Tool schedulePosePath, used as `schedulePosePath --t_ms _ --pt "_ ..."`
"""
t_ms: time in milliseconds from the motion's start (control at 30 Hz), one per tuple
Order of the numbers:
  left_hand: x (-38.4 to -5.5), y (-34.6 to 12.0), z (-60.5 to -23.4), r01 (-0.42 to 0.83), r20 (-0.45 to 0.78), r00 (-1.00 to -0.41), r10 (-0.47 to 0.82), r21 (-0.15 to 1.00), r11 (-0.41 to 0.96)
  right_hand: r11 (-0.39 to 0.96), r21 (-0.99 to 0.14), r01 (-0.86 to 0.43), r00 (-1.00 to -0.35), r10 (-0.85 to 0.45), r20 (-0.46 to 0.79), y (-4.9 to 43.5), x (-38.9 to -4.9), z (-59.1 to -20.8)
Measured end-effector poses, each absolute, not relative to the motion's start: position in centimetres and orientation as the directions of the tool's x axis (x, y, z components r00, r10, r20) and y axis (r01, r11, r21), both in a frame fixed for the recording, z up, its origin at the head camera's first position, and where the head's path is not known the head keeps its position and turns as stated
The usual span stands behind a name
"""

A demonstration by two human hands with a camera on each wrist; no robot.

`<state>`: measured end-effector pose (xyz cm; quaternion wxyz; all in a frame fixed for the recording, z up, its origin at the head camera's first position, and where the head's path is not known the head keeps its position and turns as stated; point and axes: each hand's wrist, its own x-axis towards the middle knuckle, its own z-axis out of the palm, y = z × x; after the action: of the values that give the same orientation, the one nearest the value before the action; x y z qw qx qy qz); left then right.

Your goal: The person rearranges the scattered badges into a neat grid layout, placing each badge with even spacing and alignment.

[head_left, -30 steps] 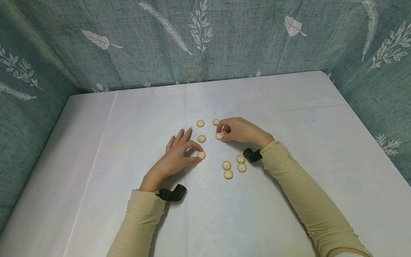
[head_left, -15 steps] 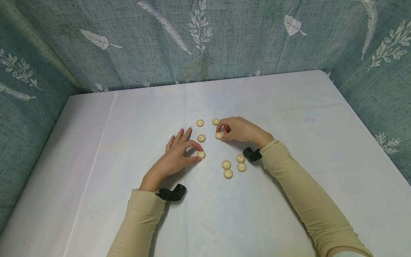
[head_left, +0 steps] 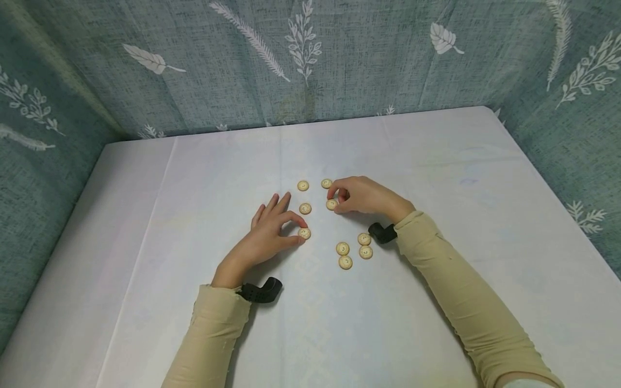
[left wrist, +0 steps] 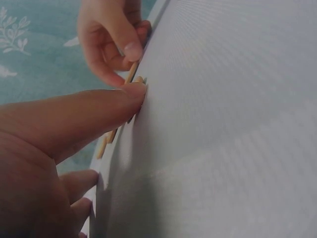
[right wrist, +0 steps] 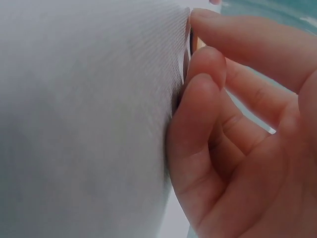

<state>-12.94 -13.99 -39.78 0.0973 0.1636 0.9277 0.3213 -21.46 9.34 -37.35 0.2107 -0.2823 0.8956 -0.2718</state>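
Observation:
My left hand (head_left: pixel 267 234) pinches a round cream wooden button (head_left: pixel 304 233) by its edges between thumb and index finger, down at the table; its other fingers are spread. Farther right, my right hand (head_left: pixel 366 196) pinches a second button (head_left: pixel 332 205) between thumb and index finger, its remaining fingers curled under. Beyond the left hand's button lie one button (head_left: pixel 305 208) and, farther back, another (head_left: pixel 303 185), forming a column. Behind the right hand's button sits a further one (head_left: pixel 327 184). In the right wrist view, the pinched button (right wrist: pixel 194 42) is mostly hidden by fingers.
Nearer me, two upright pairs of buttons lie close together: one pair (head_left: pixel 342 248) on the left, the other (head_left: pixel 364 238) beside the right wrist's black camera (head_left: pixel 382 233). A white cloth (head_left: pixel 194 172) covers the table. Green leaf-patterned curtains (head_left: pixel 359 59) enclose its back and sides.

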Motion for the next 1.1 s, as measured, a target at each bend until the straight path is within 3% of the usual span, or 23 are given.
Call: schedulePosePath --t_ms 633,1100 --pt "-13.0 -14.0 -39.9 0.241 -0.084 -0.924 0.373 0.630 0.739 0.683 -0.644 -0.345 -0.743 -0.618 -0.258 10.8 -21.6 -35.3" --pt "-13.0 -14.1 -39.7 0.230 -0.097 -0.926 0.366 0.622 0.748 0.667 -0.607 -0.432 -0.688 -0.679 -0.256 10.9 -19.7 -34.4"
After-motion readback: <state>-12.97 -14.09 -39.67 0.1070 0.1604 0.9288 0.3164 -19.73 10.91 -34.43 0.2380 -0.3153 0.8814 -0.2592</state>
